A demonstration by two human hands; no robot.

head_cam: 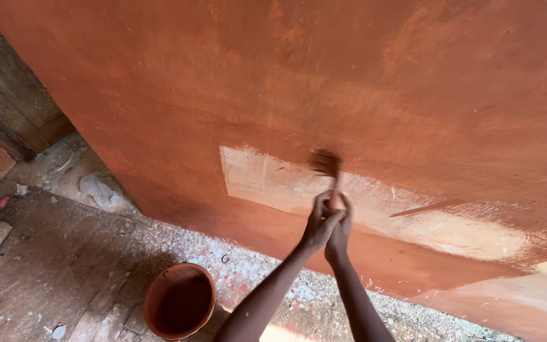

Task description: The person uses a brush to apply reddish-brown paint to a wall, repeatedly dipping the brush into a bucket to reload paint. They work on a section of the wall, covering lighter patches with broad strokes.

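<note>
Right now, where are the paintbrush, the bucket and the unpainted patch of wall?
paintbrush (325, 163), head view, on its bristles.
bucket (154, 297), head view, on its left rim.
unpainted patch (254, 177), head view, on its pale left part.

Rough, paint-flecked floor (64, 253); weathered, perhaps wooden planks (7, 88) at left.

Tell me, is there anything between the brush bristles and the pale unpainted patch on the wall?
Nothing visible stands between them. Both hands, left hand and right hand, are closed on the brush handle, and its bristles lie right at the upper edge of the pale patch on the wall. The bucket sits on the floor, below.
</note>
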